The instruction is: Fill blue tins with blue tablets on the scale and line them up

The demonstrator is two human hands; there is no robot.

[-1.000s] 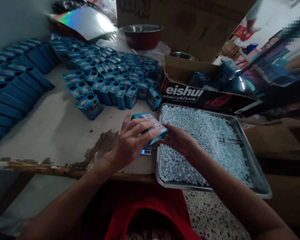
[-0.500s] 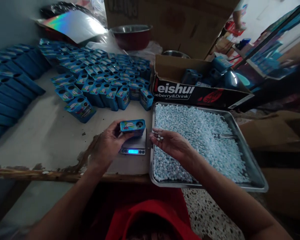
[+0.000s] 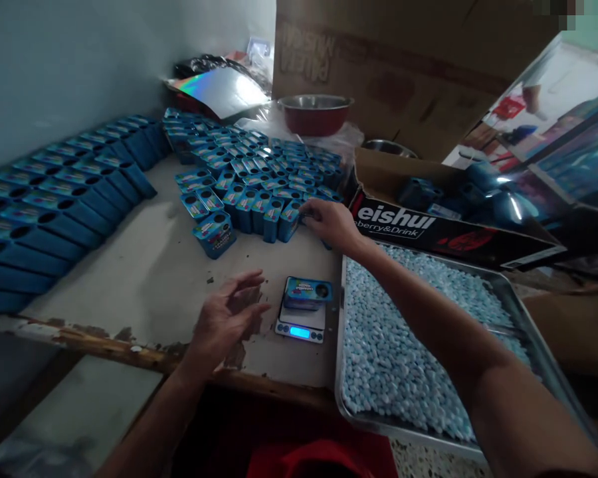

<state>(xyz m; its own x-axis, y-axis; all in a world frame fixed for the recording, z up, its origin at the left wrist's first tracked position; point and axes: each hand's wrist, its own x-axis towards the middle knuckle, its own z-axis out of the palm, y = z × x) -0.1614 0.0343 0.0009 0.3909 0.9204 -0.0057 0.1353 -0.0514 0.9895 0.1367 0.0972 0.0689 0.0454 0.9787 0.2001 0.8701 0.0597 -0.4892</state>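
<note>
The person wears a red garment [image 3: 323, 461]. It shows as a bright patch of cloth low between the arms, with a darker, shadowed red above it. Both forearms are bare as far up as can be seen. The left hand [image 3: 224, 322] and right hand [image 3: 331, 222] are bare too.

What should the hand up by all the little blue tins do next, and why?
Probably close the right hand on the end tin and lift it out. Its fingertips rest right at that tin, the left hand hovers open and empty, and the small scale is taken by another tin.
</note>
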